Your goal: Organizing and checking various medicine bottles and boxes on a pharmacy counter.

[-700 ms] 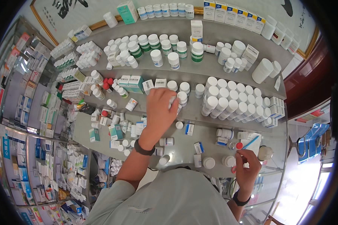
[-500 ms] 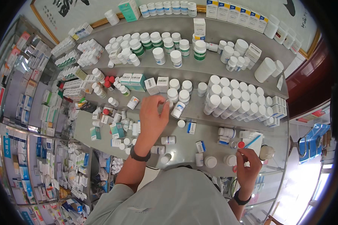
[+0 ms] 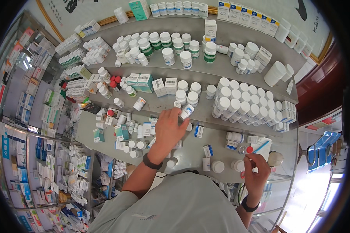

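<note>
My left hand (image 3: 169,128) is over the counter at the foot of the shelf, its thumb and forefinger spread apart with nothing visible between them. Just beyond its fingertips a white pill bottle (image 3: 188,111) with a blue-printed label leans at a tilt; whether the fingers touch it I cannot tell. Beside that bottle stands a small white-capped bottle (image 3: 177,104). At the right, my right hand (image 3: 257,169) is curled with thumb and fingers closed together; what it holds, if anything, is hidden. Close to its fingertips are a red cap (image 3: 249,149) and a white jar (image 3: 238,166).
Rows of white bottles (image 3: 237,104) crowd the stepped shelf (image 3: 151,105). Loose boxes and bottles (image 3: 122,132) lie left on the counter. A small blue-and-white box (image 3: 198,131), another jar (image 3: 217,167) and a blue pen (image 3: 262,146) are also there. Glass cabinets (image 3: 35,116) stand at left.
My left hand has drawn back toward me from the small white-capped bottle, which now stands apart from the fingers. My right hand has stayed in place. The view has shifted slightly.
</note>
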A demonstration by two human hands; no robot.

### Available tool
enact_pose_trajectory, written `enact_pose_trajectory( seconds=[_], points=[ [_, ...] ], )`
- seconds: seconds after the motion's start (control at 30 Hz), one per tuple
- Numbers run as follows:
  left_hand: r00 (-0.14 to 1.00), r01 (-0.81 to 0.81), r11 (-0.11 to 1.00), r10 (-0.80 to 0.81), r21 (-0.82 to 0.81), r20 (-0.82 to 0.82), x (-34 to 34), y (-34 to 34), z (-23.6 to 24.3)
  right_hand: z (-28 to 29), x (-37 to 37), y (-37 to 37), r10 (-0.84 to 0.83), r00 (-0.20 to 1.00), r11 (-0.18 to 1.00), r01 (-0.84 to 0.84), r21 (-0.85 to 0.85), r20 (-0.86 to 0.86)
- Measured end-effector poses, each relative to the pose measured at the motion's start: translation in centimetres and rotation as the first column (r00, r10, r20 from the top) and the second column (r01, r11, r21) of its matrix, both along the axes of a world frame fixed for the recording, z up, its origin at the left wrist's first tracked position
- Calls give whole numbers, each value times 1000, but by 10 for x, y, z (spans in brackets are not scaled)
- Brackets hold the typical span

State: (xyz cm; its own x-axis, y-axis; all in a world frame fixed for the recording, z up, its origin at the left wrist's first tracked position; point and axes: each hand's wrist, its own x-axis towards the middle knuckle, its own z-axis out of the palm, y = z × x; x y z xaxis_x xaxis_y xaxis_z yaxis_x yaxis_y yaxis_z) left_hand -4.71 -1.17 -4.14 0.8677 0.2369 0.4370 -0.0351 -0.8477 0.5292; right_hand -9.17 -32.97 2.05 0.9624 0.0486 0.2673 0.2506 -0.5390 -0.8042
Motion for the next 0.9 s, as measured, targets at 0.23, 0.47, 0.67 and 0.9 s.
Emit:
enact_pose_trajectory(
  seconds=[0.23, 0.47, 0.67, 0.9],
  points=[
    [988, 124, 982, -110, -140, 107, -11, 9, 33, 1, -1, 0, 2, 1000, 1000, -2, -3, -2],
    [979, -57, 997, 66, -48, 191, -6, 49, 39, 0, -1, 0, 5, 999, 1000, -5, -6, -36],
    [988, -55, 998, 53, 14, 144, 3, 74, 30, 1, -1, 2, -3, 1000, 1000, 3, 2, -12],
    [997, -23, 999, 25, -37, 71, 9, 78, 16, 1, 1, 3, 6, 1000, 1000, -6, 16, 4]
  ],
)
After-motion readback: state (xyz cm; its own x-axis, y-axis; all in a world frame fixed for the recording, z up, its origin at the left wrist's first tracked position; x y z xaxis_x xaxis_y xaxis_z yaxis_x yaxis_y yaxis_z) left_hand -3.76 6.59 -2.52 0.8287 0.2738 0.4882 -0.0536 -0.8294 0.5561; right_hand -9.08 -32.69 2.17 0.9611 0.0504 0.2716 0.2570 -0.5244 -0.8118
